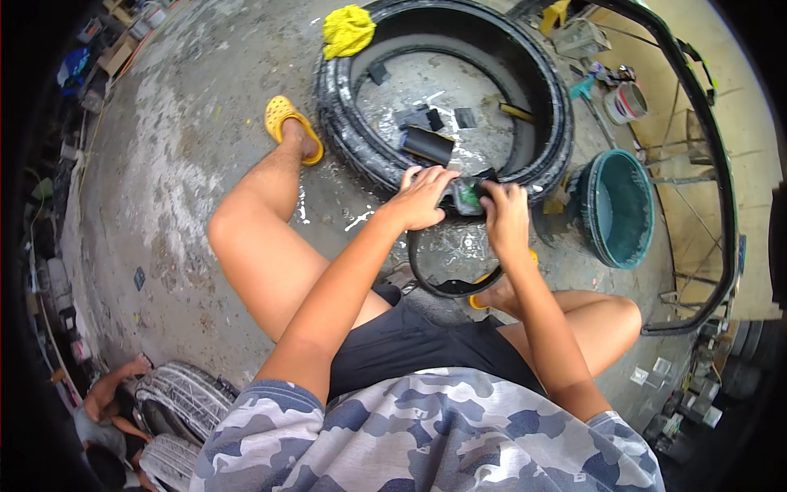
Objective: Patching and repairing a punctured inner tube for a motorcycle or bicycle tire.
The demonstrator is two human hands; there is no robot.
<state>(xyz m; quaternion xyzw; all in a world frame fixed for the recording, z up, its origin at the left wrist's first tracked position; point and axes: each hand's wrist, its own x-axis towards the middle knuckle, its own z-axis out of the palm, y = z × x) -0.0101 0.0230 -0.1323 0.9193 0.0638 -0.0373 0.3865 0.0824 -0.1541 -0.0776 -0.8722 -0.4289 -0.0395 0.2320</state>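
Note:
A narrow black rubber loop that looks like an inner tube (416, 266) hangs between my knees. Its upper part rests at the near rim of a large tire (328, 107) lying flat on the floor. A small green patch (470, 197) shows on the rubber there. My left hand (420, 198) grips the tube just left of the patch, its fingers over the top. To the right of the patch my right hand (507, 215) bends its fingers round the rubber; its fingertips are partly hidden.
Inside the tire lie a black cylinder (427, 146) and several dark scraps (465, 118). A yellow cloth (348, 31) drapes its far-left rim. At right stand a teal bucket (620, 211), a paint pail (625, 102) and a black frame (725, 180). A person (111, 410) works beside soapy tires (184, 402).

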